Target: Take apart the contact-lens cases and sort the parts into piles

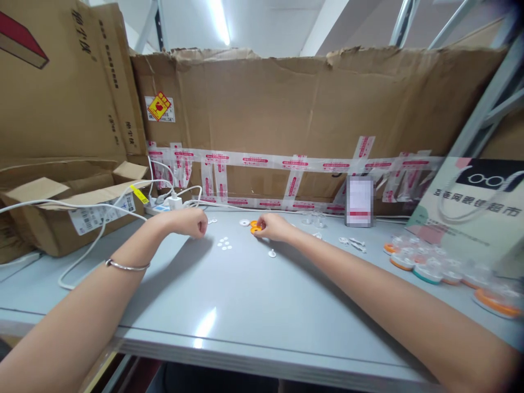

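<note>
My right hand (273, 226) reaches to the middle of the table, its fingers pinched at the edge of an orange plastic disc (255, 231). A second orange disc (254, 223) lies just behind it, and a white ring-shaped disc (244, 222) is to their left. My left hand (195, 222) is closed in a fist above the table; what it holds, if anything, is hidden. Several small white round pieces (224, 243) lie between my hands. Nearer to me than my right hand, a white disc with a peg (272, 253) stands on the tabletop.
Assembled clear-topped pieces with coloured bases (428, 272) sit at the right, before a paper bag (462, 213). White parts (352, 243) and clear domes (314, 220) lie farther back. A phone-like object (359, 202) leans on the big carton (262, 103). White cables (102, 204) cross the left side.
</note>
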The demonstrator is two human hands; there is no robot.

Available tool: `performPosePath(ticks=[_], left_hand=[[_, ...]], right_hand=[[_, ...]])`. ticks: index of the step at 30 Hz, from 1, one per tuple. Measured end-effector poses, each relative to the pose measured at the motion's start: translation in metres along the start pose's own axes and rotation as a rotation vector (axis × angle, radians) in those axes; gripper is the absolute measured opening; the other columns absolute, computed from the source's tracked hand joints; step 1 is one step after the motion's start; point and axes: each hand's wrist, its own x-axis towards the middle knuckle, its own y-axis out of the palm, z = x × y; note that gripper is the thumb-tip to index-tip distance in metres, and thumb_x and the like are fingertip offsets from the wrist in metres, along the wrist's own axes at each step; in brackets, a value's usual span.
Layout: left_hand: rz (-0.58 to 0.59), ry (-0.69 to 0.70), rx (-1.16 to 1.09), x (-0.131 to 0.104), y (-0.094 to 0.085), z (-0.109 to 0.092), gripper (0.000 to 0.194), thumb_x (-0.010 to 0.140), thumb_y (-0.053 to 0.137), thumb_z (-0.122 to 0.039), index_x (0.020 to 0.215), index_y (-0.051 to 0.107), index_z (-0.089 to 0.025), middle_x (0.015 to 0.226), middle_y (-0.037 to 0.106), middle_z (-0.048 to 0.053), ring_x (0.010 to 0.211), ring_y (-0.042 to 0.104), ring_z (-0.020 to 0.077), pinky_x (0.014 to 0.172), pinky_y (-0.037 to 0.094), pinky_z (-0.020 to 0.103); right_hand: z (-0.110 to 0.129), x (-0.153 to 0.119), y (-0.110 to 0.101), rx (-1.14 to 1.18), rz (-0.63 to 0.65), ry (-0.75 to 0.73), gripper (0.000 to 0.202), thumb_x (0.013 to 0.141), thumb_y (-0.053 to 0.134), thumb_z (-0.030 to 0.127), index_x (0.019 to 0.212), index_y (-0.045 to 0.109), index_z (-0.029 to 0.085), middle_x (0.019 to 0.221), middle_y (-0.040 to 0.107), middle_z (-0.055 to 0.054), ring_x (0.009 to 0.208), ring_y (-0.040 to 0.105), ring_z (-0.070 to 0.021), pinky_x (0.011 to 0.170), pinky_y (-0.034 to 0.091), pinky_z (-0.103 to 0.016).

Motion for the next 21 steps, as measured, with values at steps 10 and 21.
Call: performPosePath(ticks=[10,21], left_hand=[[0.036,-0.016,0.074,0.013,0.013,0.004,0.014,0.055,0.050,-0.018,0.063,0.062,-0.017,0.065,0.064,0.001,0.057,0.054,0.0125,0.049,0.035,0.018],[-0.470,0.452,0.036,0.016,0.030,-0.094,0.025,0.085,0.039,-0.019,0.099,0.059,-0.016,0.099,0.062,0.007,0.088,0.057,0.0167,0.075,0.044,0.027]], right_hand=[[0.007,-0.024,-0.018,-0.015,-0.064,-0.045,0.034,0.067,0.059,0.046,0.088,0.060,0.019,0.083,0.063,-0.004,0.073,0.055,-0.0173,0.061,0.036,-0.025],[-0.090,-0.103,-0.124,0.057,-0.311,0.267,0.022,0.074,0.055,0.038,0.076,0.064,0.018,0.071,0.064,-0.003,0.060,0.053,-0.0134,0.055,0.038,-0.025]])
